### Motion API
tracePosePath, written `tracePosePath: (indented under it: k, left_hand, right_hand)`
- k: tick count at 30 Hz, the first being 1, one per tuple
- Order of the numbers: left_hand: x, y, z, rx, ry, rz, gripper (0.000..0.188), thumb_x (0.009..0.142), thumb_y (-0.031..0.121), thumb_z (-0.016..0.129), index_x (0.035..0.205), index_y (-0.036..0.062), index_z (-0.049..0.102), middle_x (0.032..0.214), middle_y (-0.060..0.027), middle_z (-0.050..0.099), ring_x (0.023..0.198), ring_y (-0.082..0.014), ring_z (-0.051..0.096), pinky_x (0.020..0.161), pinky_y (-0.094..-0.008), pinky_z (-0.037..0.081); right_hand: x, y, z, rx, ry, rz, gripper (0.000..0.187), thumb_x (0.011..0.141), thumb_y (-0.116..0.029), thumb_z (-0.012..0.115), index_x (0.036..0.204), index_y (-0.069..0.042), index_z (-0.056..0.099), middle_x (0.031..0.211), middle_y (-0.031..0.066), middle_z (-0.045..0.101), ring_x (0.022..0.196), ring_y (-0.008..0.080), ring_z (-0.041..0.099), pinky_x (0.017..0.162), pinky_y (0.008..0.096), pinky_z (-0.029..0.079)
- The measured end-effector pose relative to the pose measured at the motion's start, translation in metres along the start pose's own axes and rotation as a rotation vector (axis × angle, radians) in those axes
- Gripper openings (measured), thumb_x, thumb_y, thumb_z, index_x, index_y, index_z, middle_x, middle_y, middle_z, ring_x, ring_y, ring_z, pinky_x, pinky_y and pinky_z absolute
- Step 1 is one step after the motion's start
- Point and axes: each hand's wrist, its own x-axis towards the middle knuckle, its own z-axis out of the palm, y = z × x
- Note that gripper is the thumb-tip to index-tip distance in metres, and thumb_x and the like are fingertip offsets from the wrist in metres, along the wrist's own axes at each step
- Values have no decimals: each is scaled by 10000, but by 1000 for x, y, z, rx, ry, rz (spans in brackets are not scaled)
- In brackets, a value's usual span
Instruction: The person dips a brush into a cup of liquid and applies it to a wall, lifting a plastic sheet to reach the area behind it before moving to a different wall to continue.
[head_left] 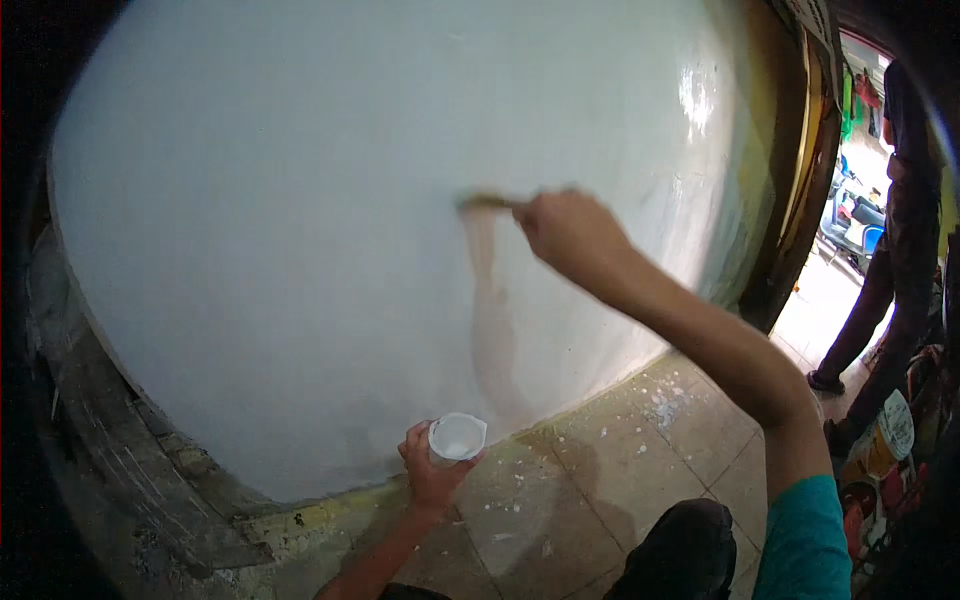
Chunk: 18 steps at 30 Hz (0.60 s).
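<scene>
Right hand [572, 232] is gripping in a fist, right forearm [705, 325] sloping down to a bent elbow [795, 400]; left hand [434, 482] is cupping lower, fingers [413, 440] curling.

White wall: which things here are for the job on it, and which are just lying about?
In use: brush, blurred, in the right hand; white cup, in the left hand; white wall.

Seemingly just there: tub, low at the right; what looks like a motorbike, outside.
</scene>
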Motion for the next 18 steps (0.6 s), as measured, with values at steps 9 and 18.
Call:
tracePosePath:
  k: [9, 18]
  left_hand:
    - [-5, -9, -7, 42, -14, 4, 819, 617, 336, 871, 1239, 34, 433, 1230, -149, 405, 1136, -314, 372, 960, -448, 345]
    - [-2, 13, 9, -9, -62, -125, 828, 610, 303, 869, 1239, 5, 423, 1193, -151, 428, 1154, -313, 407, 953, -463, 362]
  right_hand:
    - [7, -1, 38, -2, 78, 35, 359, 870, -35, 428, 1229, -52, 435, 753, 213, 609, 654, 358, 631, 559, 459, 512]
    - [-83, 33, 89, 79, -425, 16, 437, 822, -37, 502, 1207, -225, 594, 946, 153, 662, 822, 288, 652, 687, 421, 533]
